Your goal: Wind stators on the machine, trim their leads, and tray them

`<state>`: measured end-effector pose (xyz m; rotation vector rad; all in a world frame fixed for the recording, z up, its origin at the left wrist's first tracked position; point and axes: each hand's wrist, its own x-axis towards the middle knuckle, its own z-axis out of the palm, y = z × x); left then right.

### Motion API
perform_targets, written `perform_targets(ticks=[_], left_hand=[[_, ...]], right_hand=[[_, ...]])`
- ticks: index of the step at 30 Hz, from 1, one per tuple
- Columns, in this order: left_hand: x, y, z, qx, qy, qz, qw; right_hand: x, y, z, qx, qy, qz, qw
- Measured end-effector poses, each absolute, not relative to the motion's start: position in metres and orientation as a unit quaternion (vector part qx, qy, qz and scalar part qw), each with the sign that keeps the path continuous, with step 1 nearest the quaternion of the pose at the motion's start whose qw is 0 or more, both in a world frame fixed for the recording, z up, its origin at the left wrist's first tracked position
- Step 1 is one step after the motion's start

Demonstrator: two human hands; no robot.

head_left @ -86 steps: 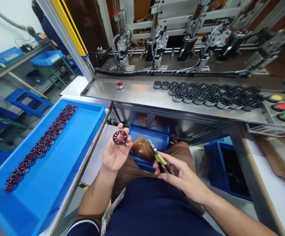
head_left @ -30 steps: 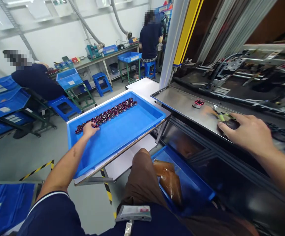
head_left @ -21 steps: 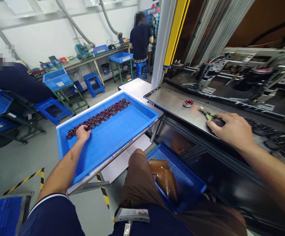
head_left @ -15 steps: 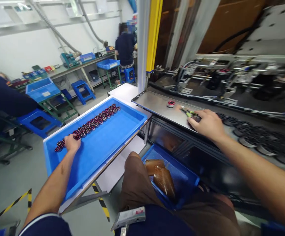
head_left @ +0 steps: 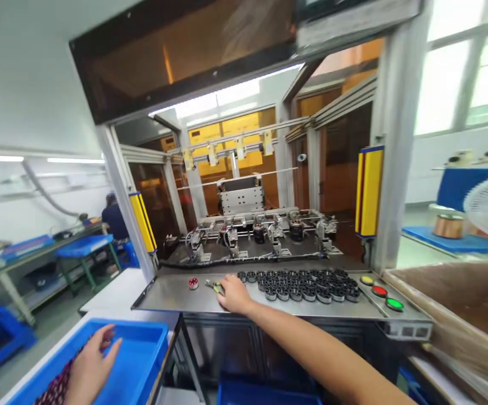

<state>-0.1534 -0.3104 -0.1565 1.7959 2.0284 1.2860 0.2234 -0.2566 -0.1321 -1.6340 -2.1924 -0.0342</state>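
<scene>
My left hand (head_left: 90,365) is over the blue tray (head_left: 159,332), its fingers apart and nothing visible in them, slightly blurred. Below and beside it in the tray lie many small dark red and black round parts (head_left: 56,388), partly hidden by the hand. On the metal ledge of the machine, my right hand (head_left: 233,293) is closed around the green-and-black handles of small pliers (head_left: 216,287), whose jaws point left. A single red-topped motor stator (head_left: 193,283) stands left of the jaws. Rows of black stators (head_left: 303,281) with metal rims lie to the right of that hand.
Behind the ledge is the winding machine (head_left: 261,230), framed by yellow guards (head_left: 369,191). Yellow, red and green buttons (head_left: 380,291) sit at the ledge's right end. A plastic-lined box (head_left: 459,304) stands at far right. Another person (head_left: 115,219) sits at the back left.
My view has turned right and up toward the machine. My left hand has come off the row of round parts and its fingers have spread. My right hand still holds the pliers on the ledge.
</scene>
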Motion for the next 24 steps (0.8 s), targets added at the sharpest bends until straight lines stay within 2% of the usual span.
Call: perform_targets(ticks=[1,5,9,14,19,24], left_hand=[[-0.132,-0.295,-0.144,0.603,0.655,0.447,0.088],[-0.056,-0.234,-0.117,0.667,0.612,0.39,0.17],[-0.018,-0.181,-0.13,0.672,0.59,0.343,0.288],[-0.006,-0.16,-0.141,0.678,0.525,0.33,0.395],[0.002,-0.161,-0.146,0.668,0.504,0.363,0.411],[-0.001,-0.198,-0.144,0.633,0.489,0.468,0.377]], right_hand=[[0.223,-0.256,-0.132,-0.589,-0.783,-0.009,0.201],[0.223,-0.251,-0.142,-0.598,-0.775,0.022,0.202],[0.225,-0.241,-0.153,-0.593,-0.783,0.037,0.184],[0.225,-0.235,-0.154,-0.592,-0.788,0.018,0.166],[0.224,-0.231,-0.157,-0.592,-0.787,0.024,0.171],[0.221,-0.231,-0.159,-0.584,-0.785,0.058,0.199]])
